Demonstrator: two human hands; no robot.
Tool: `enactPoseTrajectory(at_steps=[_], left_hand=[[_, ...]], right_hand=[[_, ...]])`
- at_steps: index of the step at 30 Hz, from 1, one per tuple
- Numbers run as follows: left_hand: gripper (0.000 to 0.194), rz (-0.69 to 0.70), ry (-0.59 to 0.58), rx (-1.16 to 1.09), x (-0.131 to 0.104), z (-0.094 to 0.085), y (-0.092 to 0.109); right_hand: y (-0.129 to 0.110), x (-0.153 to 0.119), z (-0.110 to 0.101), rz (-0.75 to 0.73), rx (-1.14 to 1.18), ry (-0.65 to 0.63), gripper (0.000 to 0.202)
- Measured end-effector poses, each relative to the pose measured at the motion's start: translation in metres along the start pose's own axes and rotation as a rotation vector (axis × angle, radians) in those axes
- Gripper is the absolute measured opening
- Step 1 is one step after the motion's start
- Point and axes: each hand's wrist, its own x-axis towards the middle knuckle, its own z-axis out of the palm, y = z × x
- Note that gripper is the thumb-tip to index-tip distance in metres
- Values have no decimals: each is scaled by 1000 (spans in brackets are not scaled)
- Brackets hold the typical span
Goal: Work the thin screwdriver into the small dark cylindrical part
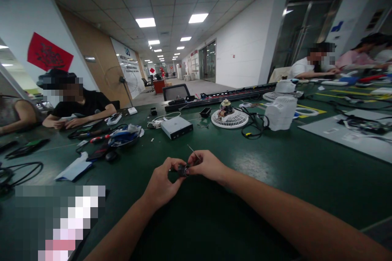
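Near the middle of the green table (214, 208), a small dark round part (183, 170) is held between both hands. My left hand (162, 179) grips it from the left with thumb and fingers. On its right side, my right hand (206, 167) touches the part with closed fingertips. A thin metal rod (193, 151) sticks up and to the left out of my right hand; whether it is a tool or a piece of wire cannot be made out. The details of the dark part are too small to tell.
Ahead lie a silver disc drive (177, 127), a small black tray (205, 112), a white fan grille with a motor (230, 117) and a white housing (280, 113). At left are a pale blue cloth (74, 167) and cables. Several people sit at both sides.
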Motion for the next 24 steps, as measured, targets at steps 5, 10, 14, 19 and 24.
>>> enactPoseTrajectory(at_steps=[5, 10, 14, 19, 24], left_hand=[[25, 46, -26, 24, 1, 0, 3], [23, 2, -31, 6, 1, -1, 5], [23, -44, -27, -32, 1, 0, 2], [30, -144, -41, -59, 2, 0, 2], [30, -144, -45, -60, 1, 0, 3]], right_hand=[[0, -1, -4, 75, 182, -166, 27], [4, 1, -9, 48, 177, -175, 30], [2, -1, -8, 11, -52, -120, 24], [-9, -10, -8, -389, -542, 85, 14], [-11, -15, -11, -585, -710, 15, 10]])
